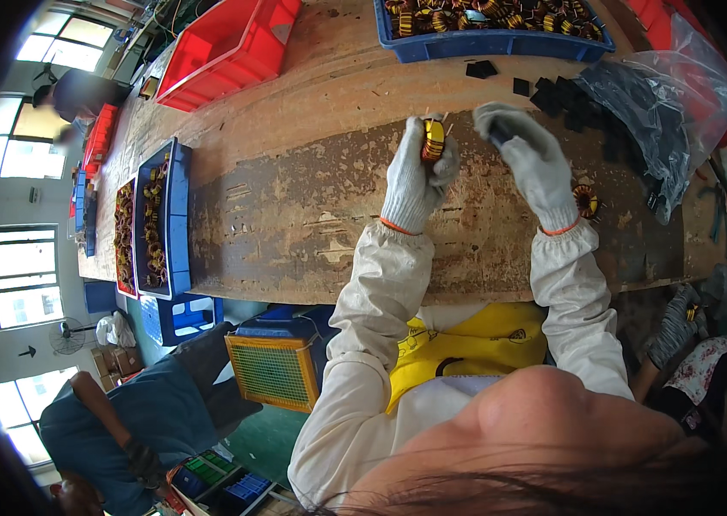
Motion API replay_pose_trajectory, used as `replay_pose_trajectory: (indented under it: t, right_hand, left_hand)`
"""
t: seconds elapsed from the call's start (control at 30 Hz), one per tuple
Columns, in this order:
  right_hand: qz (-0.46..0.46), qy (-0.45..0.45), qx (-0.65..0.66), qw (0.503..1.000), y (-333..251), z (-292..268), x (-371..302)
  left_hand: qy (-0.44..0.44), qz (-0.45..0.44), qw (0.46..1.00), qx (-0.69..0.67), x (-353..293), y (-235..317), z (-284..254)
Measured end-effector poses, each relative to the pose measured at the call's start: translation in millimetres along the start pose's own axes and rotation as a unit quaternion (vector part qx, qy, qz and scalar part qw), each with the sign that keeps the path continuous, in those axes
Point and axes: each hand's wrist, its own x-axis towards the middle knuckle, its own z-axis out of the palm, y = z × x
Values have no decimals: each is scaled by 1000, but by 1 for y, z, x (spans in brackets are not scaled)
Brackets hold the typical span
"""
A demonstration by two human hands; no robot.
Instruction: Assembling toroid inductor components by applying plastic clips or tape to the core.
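My left hand (409,182), in a white knit glove, is closed round a toroidal coil (433,142) with a yellow core and copper winding. Thin wire ends stick up from the coil. To its right, my gloved right hand (535,163) is raised over the table, slightly blurred. Its curled fingers hold a small black piece (501,132), whose exact shape is partly hidden. Another toroidal coil (586,201) lies on the table beside my right wrist. Several black square pads (565,99) lie in a loose pile beyond my right hand.
A blue tray of coils (501,45) stands at the far side, near an empty red bin (226,60). Another blue tray (178,219) is at left. A clear plastic bag (681,86) and pliers (718,211) lie right. Co-workers sit on both sides.
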Motion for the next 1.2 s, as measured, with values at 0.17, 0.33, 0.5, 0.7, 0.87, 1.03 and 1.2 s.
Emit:
replay_pose_trajectory:
  t: [0.17,0.33,0.5,0.7,0.87,1.03,1.2]
  right_hand:
    - [74,-11,-137,988,8,17,-5]
    - [92,-1,-125,988,12,13,-2]
    - [98,95,6,991,8,-4,1]
    - [78,-20,-112,990,18,13,-2]
    - [101,11,-82,991,13,17,-3]
    - [88,32,-100,991,16,13,-3]
    - [97,78,68,990,21,-3,3]
  left_hand:
    - [201,64,963,166,-6,-2,40]
    - [180,59,975,113,-6,-10,25]
    - [94,100,984,111,-3,-4,15]
    - [171,175,935,258,2,-12,11]
    - [152,197,910,332,0,-13,10]
    - [131,167,942,259,-6,-10,28]
    - [133,236,902,335,-1,-15,17]
